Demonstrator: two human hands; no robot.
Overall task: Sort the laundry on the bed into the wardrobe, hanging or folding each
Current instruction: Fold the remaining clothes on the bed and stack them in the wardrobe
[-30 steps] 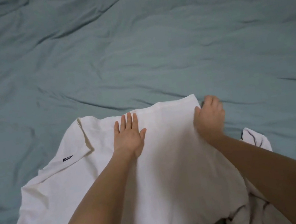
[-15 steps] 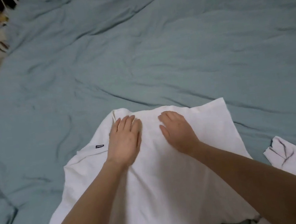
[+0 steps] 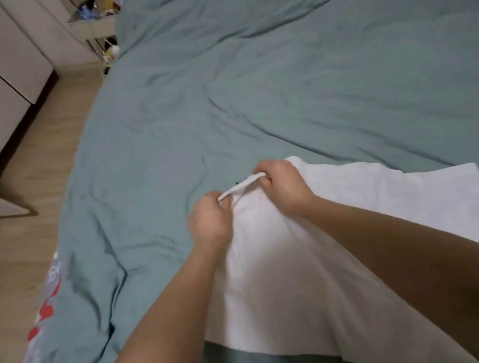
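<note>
Hands [image 3: 211,217] [image 3: 286,186] gripping white shirt [image 3: 345,228], perhaps sleeve

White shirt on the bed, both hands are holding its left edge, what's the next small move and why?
Probably carry that edge across to the right and lay it down as a fold. Both the left hand and right hand pinch the white shirt at its left side, lifted off the bed, while the rest lies flat.

White garment [image 3: 345,228]: near edge runs under both forearms and off frame bottom, shape can't be told. Dark tag [image 3: 237,183] on its folded edge too small to read. Shelf clutter [image 3: 97,9] top left blurred. Red print [image 3: 47,313] on the bed cover [image 3: 310,80] smeared, cut by left edge.
</note>
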